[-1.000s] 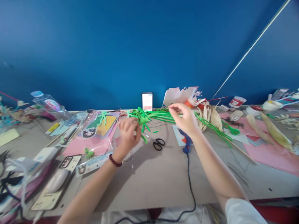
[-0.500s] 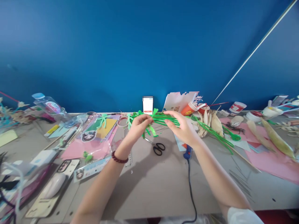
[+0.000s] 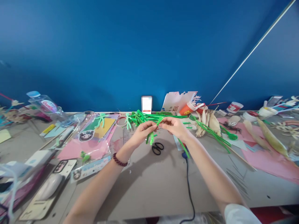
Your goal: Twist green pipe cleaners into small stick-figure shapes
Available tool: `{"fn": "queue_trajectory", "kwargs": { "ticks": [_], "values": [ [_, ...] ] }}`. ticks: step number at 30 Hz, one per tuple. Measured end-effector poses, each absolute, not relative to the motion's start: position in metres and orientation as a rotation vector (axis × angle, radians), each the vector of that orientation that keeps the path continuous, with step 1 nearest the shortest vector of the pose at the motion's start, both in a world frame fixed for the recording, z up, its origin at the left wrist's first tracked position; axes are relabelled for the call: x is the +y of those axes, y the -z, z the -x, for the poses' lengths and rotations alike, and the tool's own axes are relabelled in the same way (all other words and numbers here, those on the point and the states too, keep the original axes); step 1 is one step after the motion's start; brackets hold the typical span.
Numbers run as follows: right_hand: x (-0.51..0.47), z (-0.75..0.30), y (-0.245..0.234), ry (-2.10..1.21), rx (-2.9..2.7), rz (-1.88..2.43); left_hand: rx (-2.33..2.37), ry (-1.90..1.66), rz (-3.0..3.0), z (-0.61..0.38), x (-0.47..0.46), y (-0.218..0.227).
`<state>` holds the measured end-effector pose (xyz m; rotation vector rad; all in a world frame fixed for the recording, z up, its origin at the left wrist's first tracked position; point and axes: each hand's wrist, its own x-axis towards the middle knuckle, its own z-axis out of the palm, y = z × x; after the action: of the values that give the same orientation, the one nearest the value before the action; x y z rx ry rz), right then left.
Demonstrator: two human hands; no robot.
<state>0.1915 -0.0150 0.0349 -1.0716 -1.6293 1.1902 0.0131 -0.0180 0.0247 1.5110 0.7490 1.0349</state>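
Both hands [image 3: 143, 133] [image 3: 176, 128] pinch a green stem [image 3: 159, 121] in their fingers [image 3: 167, 121], well behind the table's front edge [image 3: 210, 209].

at your worktop's [image 3: 149, 189] back edge, a small screen [image 3: 147, 103] stands behind the stems [image 3: 137, 119], the bottle [image 3: 48, 105] to its left and paper cups [image 3: 187, 109] to its right. nearer you, scissors [image 3: 158, 148] lie left of the cord [image 3: 187, 180] crossing the near edge.
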Motion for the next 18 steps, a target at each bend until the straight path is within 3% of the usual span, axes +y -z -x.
{"fn": "queue_trajectory", "kwargs": {
  "ticks": [6, 18],
  "values": [
    [-0.007, -0.185, -0.017, -1.536, -1.394, 0.963, 0.632, -0.980, -1.242, -0.013, -0.020, -0.018],
    [-0.006, -0.178, -0.016, -1.448, -1.169, 0.929, 0.672, -1.010, -1.118, -0.015, -0.017, -0.014]
  ]
}}
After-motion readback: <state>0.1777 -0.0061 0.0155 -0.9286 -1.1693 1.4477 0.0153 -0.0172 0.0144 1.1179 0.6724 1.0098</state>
